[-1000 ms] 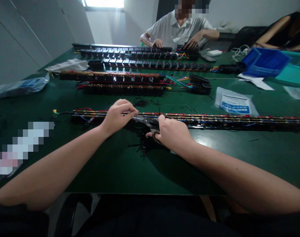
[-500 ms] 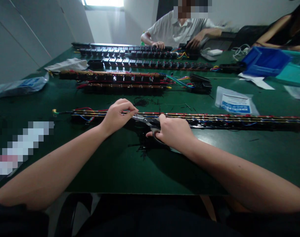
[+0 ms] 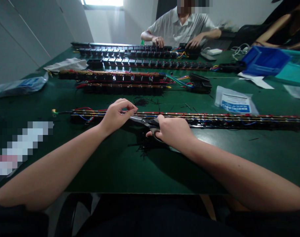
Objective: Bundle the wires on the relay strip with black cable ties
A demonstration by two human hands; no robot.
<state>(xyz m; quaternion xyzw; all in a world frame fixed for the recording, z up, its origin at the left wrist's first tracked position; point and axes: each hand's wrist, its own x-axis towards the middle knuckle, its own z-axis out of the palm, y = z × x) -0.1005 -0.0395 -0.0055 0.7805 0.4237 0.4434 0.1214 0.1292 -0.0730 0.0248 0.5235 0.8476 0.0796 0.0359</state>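
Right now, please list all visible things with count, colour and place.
Table: one, green, middle.
Near strip: one, black, before the person.
Scissors: one, grey and dark, at the near strip.
Thin pieces: many, black, beside the near strip.
Farther strips: several, black, far half.
Printed bags: two, clear and blue, left and right.
Pale sheets: three, whitish, one left, two right.
Blurred item: one, whitish, left.
Bins: two, blue and teal, far right.
Small box: one, white, far right.
Co-workers: two, white and dark clothes, far side.
Window: one, white, top.
Left hand: one, bare, by the scissors.
Right hand: one, bare, gripping the scissors.
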